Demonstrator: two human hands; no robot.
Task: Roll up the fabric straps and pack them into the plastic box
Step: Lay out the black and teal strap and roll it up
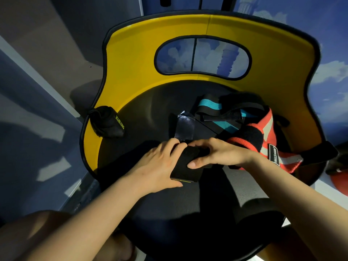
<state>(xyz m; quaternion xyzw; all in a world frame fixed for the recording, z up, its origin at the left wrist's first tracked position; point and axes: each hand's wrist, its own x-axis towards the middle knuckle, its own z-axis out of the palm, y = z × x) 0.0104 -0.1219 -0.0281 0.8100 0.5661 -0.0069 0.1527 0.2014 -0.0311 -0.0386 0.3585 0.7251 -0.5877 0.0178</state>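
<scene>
Head view: black pouch [107, 122] reads XUEYING; both hands grip a black strap [185, 168].

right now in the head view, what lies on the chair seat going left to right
black xueying pouch → left hand → black strap being rolled → right hand → red and white strap

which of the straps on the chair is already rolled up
The black strap with green XUEYING lettering, alone at the seat's left edge. The teal-striped strap and the orange strap lie loose on the right.
</scene>
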